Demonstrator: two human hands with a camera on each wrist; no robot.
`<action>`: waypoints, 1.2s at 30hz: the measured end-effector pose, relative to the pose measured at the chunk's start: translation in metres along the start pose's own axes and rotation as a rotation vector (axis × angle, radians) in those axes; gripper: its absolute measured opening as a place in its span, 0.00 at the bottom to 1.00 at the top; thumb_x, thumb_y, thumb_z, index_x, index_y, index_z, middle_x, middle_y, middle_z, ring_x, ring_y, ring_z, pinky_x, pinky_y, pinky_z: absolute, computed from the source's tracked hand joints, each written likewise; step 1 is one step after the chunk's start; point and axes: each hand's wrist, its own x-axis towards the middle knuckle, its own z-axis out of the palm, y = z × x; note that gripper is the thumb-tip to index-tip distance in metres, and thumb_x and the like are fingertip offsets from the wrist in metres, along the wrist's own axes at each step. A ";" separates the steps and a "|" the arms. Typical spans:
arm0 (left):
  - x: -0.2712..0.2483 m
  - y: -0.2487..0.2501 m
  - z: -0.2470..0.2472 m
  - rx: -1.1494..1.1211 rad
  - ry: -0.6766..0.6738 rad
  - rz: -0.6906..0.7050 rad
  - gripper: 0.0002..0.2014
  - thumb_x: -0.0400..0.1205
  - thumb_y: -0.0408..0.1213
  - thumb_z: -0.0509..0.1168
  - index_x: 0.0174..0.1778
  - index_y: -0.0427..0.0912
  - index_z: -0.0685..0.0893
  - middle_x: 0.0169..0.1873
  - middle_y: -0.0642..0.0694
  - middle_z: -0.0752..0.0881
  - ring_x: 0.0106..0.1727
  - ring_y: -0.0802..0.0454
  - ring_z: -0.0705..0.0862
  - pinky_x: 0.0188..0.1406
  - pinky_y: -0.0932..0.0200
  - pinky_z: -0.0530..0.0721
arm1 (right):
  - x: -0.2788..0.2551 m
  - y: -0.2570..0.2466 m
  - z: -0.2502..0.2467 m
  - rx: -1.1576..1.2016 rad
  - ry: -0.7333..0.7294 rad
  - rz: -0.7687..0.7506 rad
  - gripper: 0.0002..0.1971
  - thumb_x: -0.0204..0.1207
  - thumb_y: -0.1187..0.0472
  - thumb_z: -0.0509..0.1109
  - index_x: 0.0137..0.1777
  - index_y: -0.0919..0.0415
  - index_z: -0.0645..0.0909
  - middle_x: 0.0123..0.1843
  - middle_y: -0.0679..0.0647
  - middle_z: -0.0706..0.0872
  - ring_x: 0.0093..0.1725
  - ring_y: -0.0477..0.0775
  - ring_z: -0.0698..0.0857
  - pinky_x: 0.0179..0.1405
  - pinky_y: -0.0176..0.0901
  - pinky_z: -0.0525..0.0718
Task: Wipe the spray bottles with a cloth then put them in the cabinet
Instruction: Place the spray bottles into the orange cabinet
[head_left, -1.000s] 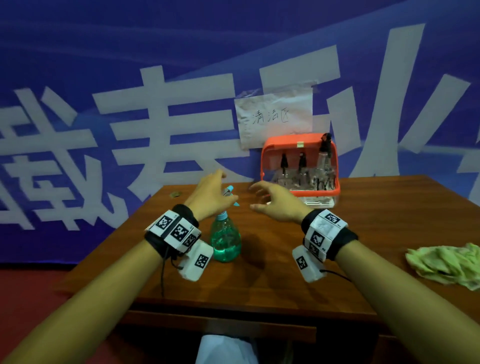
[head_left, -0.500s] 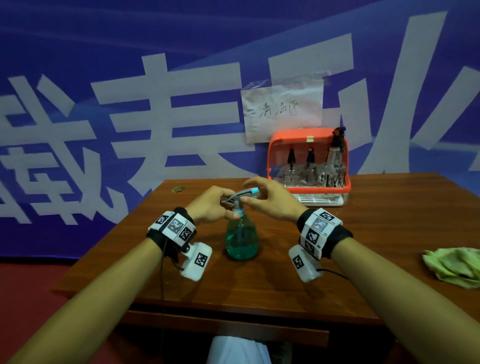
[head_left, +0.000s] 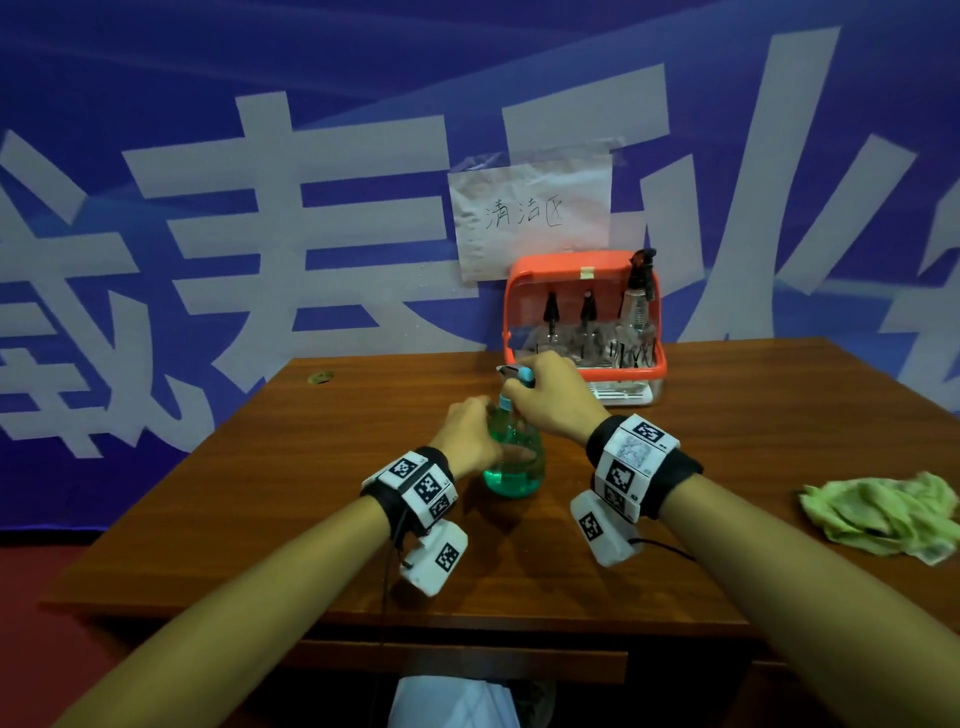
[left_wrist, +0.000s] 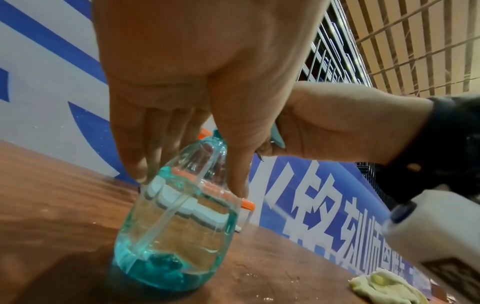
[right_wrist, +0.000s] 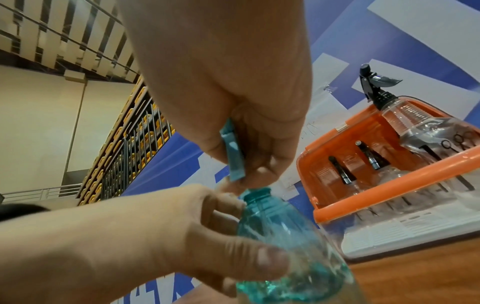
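Gripping teal spray bottle (head_left: 511, 462), both hands.

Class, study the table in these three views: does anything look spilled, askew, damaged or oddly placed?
Nothing looks spilled or damaged. The teal spray bottle stands upright on the table, held by both hands. One oddity: the green cloth lies crumpled and untouched at the right edge.

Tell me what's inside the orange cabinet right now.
The orange cabinet holds two short black-capped bottles and a taller black-trigger spray bottle. Their bases blur behind its clear front.
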 end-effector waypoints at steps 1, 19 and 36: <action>0.004 0.004 0.002 0.009 0.011 0.010 0.34 0.64 0.50 0.87 0.64 0.48 0.82 0.56 0.55 0.87 0.53 0.55 0.86 0.45 0.57 0.90 | -0.001 0.001 -0.002 0.035 0.016 0.006 0.11 0.81 0.67 0.67 0.37 0.66 0.84 0.34 0.61 0.90 0.29 0.54 0.89 0.22 0.32 0.78; 0.166 0.102 -0.012 0.056 0.139 0.321 0.25 0.70 0.47 0.83 0.60 0.45 0.86 0.56 0.47 0.91 0.57 0.46 0.89 0.59 0.44 0.88 | 0.115 0.055 -0.072 0.195 0.515 -0.105 0.09 0.86 0.56 0.69 0.56 0.59 0.87 0.41 0.54 0.93 0.41 0.55 0.93 0.47 0.55 0.91; 0.231 0.070 0.042 0.083 -0.088 0.215 0.27 0.77 0.40 0.80 0.71 0.39 0.82 0.60 0.47 0.88 0.58 0.50 0.86 0.58 0.54 0.85 | 0.158 0.130 -0.045 0.200 0.349 0.090 0.10 0.86 0.56 0.69 0.43 0.52 0.85 0.38 0.54 0.93 0.41 0.55 0.93 0.48 0.59 0.93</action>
